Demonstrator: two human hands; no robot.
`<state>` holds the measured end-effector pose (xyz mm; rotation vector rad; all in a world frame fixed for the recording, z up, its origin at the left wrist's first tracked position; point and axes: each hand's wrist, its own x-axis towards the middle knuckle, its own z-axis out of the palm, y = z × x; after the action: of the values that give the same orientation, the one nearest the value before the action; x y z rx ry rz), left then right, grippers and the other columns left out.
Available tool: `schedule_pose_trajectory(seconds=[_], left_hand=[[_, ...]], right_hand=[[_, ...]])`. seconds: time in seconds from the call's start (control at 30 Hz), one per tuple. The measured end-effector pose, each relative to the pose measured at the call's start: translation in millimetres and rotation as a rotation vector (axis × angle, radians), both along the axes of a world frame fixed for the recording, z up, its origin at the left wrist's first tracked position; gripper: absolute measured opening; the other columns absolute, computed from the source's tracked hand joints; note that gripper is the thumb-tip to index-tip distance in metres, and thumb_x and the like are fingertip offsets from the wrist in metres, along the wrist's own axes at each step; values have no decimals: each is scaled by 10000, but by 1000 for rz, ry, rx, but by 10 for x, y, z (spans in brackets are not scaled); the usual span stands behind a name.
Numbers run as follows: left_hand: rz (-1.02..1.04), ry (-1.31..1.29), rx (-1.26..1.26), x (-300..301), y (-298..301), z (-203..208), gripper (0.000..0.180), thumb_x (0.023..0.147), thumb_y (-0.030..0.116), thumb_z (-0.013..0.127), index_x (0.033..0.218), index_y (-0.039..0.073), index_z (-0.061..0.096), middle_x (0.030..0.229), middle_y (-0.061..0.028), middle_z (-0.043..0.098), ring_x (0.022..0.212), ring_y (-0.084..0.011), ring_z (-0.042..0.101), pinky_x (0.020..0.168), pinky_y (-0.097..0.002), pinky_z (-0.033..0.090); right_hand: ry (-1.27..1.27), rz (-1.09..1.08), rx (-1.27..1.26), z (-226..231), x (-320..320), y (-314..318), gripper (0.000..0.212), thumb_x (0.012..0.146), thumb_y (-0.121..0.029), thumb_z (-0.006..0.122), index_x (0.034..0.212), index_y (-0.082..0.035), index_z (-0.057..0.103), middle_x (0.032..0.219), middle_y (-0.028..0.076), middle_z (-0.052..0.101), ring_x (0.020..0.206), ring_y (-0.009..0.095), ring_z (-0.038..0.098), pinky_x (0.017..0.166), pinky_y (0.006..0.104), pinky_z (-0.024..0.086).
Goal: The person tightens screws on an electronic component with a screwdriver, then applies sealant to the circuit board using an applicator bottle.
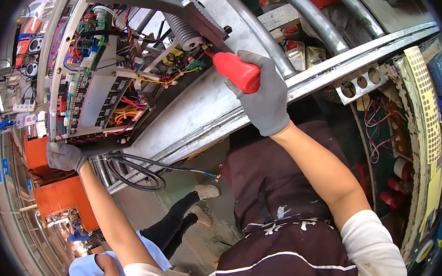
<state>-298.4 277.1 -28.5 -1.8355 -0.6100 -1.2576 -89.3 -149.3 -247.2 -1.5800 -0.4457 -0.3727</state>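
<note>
Grey knit gloves cover the left hand (65, 156) and right hand (263, 97); short white sleeves (377, 251), dark brown apron (286, 230) (white-striped, paint-flecked).

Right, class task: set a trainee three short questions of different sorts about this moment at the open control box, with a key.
1. True or false: the right hand grips a red-handled screwdriver.
2. Which part of the open control box does the left hand grip? A) its top panel B) its lower corner C) the loose black cable
3. Fill in: both hands wear ____ work gloves.

Key: 1 true. 2 B. 3 grey.
</note>
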Motion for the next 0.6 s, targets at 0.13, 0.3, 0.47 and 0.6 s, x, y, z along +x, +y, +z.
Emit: schedule_pose_trajectory(seconds=[0.13,0.3,0.47,0.6], left_hand=[[-141,12,-115,23,-45,-1,491,972,375,368,823,15,667,852,-184,685,788,-378,626,727,-472,469],[-115,-35,-104,63,-57,-23,476,969,383,386,901,37,706,877,-158,697,829,-351,635,766,-446,460],[-147,-14,-120,-36,70,5,499,993,411,380,919,44,711,887,-142,698,849,-346,627,802,-443,441],[-124,-14,-161,-89,-17,-55,466,994,431,414,1077,76,703,1044,-142,693,995,-319,613,930,-417,403]], right_hand=[[60,35,-47,38,-14,-95,547,708,-66,836,1158,-45,526,1151,148,660,1041,286,657,873,352,537],[30,39,-58,39,-19,-129,532,719,-54,829,1157,-44,526,1161,139,661,1032,271,662,865,342,538],[-30,-53,-69,65,-10,-101,532,703,-107,840,1157,-58,567,1107,135,659,985,306,658,844,365,526],[-14,-50,-68,108,-37,-90,547,708,-98,845,1174,-59,561,1083,124,661,982,244,655,866,339,512]])
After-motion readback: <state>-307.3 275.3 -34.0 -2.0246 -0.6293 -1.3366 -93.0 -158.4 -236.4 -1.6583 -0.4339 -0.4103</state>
